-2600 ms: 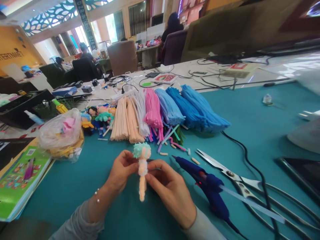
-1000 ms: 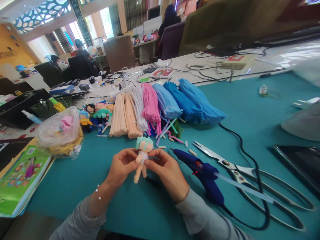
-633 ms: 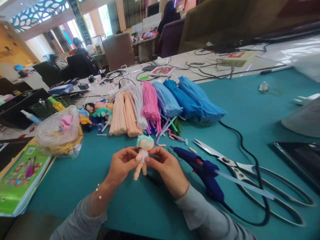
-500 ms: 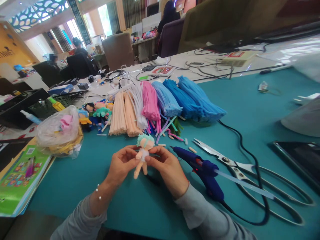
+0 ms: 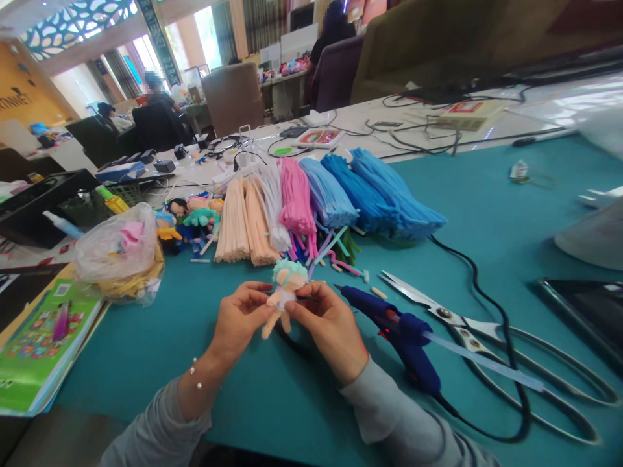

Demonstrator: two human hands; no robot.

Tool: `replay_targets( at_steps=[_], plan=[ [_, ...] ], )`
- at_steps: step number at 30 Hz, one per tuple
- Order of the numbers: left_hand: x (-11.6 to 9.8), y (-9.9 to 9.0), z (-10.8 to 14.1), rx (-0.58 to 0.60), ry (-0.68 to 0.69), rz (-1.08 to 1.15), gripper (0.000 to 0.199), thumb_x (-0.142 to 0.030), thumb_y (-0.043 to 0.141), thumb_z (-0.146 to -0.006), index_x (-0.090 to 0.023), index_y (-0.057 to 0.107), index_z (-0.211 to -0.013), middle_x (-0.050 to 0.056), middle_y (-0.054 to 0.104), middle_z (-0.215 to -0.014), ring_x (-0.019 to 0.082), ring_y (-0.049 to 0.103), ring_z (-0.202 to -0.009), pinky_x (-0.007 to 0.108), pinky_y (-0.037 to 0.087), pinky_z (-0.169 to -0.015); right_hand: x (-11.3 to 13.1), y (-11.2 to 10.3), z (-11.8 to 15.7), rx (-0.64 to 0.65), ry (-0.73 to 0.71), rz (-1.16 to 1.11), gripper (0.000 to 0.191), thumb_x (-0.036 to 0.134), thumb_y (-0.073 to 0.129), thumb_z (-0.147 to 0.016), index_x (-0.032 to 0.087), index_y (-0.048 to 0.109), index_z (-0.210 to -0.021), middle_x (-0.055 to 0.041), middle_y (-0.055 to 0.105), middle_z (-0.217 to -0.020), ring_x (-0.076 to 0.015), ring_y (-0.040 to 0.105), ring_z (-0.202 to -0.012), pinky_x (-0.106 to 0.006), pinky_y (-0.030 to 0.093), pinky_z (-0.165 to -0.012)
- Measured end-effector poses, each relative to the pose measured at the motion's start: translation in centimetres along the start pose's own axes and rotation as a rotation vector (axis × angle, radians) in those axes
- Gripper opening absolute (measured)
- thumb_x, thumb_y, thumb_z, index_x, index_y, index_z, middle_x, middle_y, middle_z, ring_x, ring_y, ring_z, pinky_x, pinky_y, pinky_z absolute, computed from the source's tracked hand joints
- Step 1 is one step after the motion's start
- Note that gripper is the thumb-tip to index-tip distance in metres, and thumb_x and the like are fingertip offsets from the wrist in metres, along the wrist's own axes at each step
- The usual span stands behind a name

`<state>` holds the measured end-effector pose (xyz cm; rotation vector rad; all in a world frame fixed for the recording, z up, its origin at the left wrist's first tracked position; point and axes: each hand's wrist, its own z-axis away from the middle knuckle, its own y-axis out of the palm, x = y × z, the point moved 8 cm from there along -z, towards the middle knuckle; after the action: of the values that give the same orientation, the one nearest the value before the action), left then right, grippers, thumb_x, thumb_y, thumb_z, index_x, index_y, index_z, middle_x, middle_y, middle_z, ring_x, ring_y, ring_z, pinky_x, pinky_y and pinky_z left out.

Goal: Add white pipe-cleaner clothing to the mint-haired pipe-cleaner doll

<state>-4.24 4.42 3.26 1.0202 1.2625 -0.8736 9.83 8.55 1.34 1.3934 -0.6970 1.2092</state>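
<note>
A small doll [image 5: 288, 277] with mint-green curly hair, peach limbs and a white body is held upright between both hands. My left hand [image 5: 241, 319] pinches its arm and side from the left. On the other side, my right hand [image 5: 328, 318] grips the body near the head with thumb and fingers. A blue glue gun [image 5: 403, 331] lies just right of my right hand, a clear glue stick in its back. Beside it rest large metal scissors [image 5: 457, 321] with the blades apart.
Bundles of peach stems [image 5: 243, 224], pink stems [image 5: 298, 201] and blue stems [image 5: 384, 188] lie behind the hands. A plastic bag [image 5: 117, 250], small dolls [image 5: 197, 214] and a green booklet [image 5: 43, 337] are left. A black cable [image 5: 503, 311] crosses the scissors.
The doll is turned slightly and leans a little more to the right. The whole view has shifted slightly. Both hands keep their hold.
</note>
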Motion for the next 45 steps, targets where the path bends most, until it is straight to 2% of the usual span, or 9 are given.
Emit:
replay_targets(
  at_steps=[5, 10, 15, 31, 45],
  plan=[
    [-0.14, -0.17, -0.07, -0.039, -0.005, -0.047, 0.012, -0.025, 0.075, -0.056, -0.016, 0.067, -0.055, 0.009, 0.064, -0.088, 0.021, 0.062, -0.085, 0.033, 0.050, -0.075, 0.18, 0.24, 0.03, 0.007, -0.011, 0.027, 0.043, 0.042, 0.083, -0.049, 0.023, 0.050, -0.068, 0.0053, 0.059, -0.059, -0.0129, 0.053, -0.055, -0.026, 0.038, -0.051],
    [-0.41, -0.13, -0.08, -0.029, 0.054, -0.123, 0.011, -0.025, 0.073, -0.060, -0.017, 0.068, -0.055, 0.009, 0.065, -0.084, 0.023, 0.061, -0.090, 0.033, 0.048, -0.080, 0.26, 0.34, 0.02, 0.010, -0.014, 0.038, 0.045, 0.044, 0.084, -0.048, 0.023, 0.049, -0.067, 0.0052, 0.058, -0.058, -0.0132, 0.053, -0.054, -0.026, 0.039, -0.052],
    [-0.30, -0.23, 0.01, -0.034, 0.092, -0.139, 0.009, -0.023, 0.073, -0.062, -0.017, 0.068, -0.057, 0.008, 0.066, -0.088, 0.021, 0.062, -0.087, 0.032, 0.049, -0.079, 0.25, 0.21, -0.05, 0.007, -0.021, 0.037, 0.047, 0.046, 0.084, -0.046, 0.023, 0.049, -0.065, 0.0044, 0.059, -0.060, -0.0143, 0.055, -0.056, -0.027, 0.041, -0.052],
    [-0.60, 0.12, 0.00, 0.025, 0.122, -0.157, 0.008, -0.021, 0.071, -0.063, -0.018, 0.066, -0.057, 0.008, 0.066, -0.090, 0.022, 0.060, -0.094, 0.032, 0.045, -0.086, 0.09, 0.18, 0.02, 0.010, 0.015, -0.031, 0.047, 0.043, 0.087, -0.043, 0.023, 0.049, -0.065, 0.0050, 0.058, -0.063, -0.0132, 0.054, -0.056, -0.026, 0.041, -0.053],
    [-0.85, 0.17, -0.01, 0.069, 0.181, -0.187, 0.007, -0.021, 0.072, -0.063, -0.018, 0.067, -0.060, 0.008, 0.063, -0.092, 0.023, 0.058, -0.097, 0.033, 0.044, -0.086, -0.04, 0.22, 0.07, 0.001, 0.036, -0.093, 0.048, 0.040, 0.089, -0.041, 0.021, 0.051, -0.064, 0.0057, 0.059, -0.063, -0.0113, 0.054, -0.058, -0.024, 0.040, -0.055]
  ],
)
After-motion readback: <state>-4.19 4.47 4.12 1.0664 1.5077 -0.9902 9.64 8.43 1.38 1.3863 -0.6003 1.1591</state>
